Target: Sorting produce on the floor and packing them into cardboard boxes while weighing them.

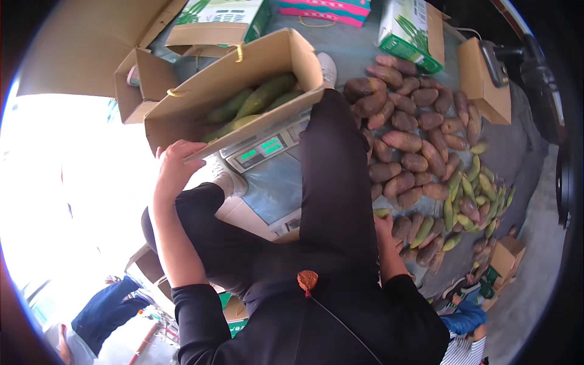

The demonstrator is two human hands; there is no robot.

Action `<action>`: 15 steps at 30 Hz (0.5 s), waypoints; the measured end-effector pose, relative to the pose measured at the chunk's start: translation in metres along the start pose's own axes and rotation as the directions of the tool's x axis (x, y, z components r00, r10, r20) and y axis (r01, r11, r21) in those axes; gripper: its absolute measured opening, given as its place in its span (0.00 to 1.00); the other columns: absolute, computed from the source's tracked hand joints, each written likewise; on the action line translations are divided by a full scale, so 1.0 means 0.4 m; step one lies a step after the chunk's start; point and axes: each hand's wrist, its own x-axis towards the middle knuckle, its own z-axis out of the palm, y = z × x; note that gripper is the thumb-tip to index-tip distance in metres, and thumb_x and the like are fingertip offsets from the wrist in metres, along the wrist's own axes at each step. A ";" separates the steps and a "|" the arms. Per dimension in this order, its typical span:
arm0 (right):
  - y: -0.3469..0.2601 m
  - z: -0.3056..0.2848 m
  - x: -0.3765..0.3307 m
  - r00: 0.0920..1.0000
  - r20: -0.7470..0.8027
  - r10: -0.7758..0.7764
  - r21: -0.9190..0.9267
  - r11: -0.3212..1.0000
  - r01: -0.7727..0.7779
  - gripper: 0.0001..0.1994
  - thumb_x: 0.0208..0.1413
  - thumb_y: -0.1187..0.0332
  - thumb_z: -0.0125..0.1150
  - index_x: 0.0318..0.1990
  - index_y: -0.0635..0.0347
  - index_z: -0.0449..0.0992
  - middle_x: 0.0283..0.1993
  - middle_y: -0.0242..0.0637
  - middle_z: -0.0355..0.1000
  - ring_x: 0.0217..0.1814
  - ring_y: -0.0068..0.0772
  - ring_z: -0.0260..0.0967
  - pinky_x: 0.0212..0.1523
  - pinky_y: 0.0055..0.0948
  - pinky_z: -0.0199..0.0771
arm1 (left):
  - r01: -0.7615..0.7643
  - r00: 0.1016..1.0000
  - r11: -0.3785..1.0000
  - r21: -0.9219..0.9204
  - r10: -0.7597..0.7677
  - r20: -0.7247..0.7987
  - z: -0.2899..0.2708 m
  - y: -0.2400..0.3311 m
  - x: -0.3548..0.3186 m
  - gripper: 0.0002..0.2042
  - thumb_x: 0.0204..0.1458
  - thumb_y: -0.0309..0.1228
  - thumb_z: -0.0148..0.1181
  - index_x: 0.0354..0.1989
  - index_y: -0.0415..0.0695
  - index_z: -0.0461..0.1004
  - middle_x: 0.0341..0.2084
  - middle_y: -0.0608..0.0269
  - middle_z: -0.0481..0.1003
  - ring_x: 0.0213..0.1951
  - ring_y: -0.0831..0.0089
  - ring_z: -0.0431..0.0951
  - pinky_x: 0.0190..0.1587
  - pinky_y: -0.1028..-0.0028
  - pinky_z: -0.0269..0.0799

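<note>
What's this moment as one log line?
left hand: on carton rim; carton: green produce inside; scale display: lit; right hand: beside brown produce, grip unclear

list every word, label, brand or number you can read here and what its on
I won't copy out wording or digits, but this is where they stand:
Scale: lit green digits, small and blurred.
Upper-left green-and-white box: printed lettering, partly cut off.
Pink-and-teal box: pale lettering, too small to read.
Upper-right green-and-white box: slanted print, too small to read surely.
Open cardboard box in the left hand's grip: no text visible.
</note>
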 end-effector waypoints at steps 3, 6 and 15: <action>-0.031 -0.087 0.023 0.972 -0.018 -0.234 -0.145 0.962 0.229 0.21 0.43 0.75 0.68 0.44 0.60 0.64 0.42 0.34 0.68 0.38 0.29 0.68 0.38 0.25 0.69 | -0.023 0.999 0.999 -0.030 0.024 0.026 0.005 0.015 0.010 0.16 0.40 0.27 0.64 0.42 0.51 0.79 0.36 0.63 0.75 0.46 0.63 0.74 0.64 0.48 0.42; -0.196 -0.048 -0.061 0.886 0.078 -0.457 -0.163 0.871 0.464 0.20 0.44 0.79 0.65 0.44 0.64 0.63 0.43 0.36 0.68 0.41 0.29 0.68 0.42 0.27 0.70 | -0.088 0.996 0.995 -0.047 0.089 0.012 -0.012 -0.015 -0.022 0.19 0.39 0.22 0.63 0.45 0.45 0.78 0.35 0.57 0.75 0.42 0.59 0.74 0.55 0.63 0.59; -0.762 -0.002 -0.274 0.578 0.027 -0.815 -0.065 0.576 0.815 0.26 0.50 0.78 0.62 0.57 0.64 0.60 0.48 0.36 0.68 0.49 0.27 0.65 0.52 0.25 0.63 | -0.182 0.982 0.983 0.010 0.182 -0.053 -0.015 -0.003 -0.042 0.20 0.40 0.22 0.64 0.46 0.46 0.77 0.35 0.57 0.75 0.43 0.59 0.74 0.52 0.63 0.64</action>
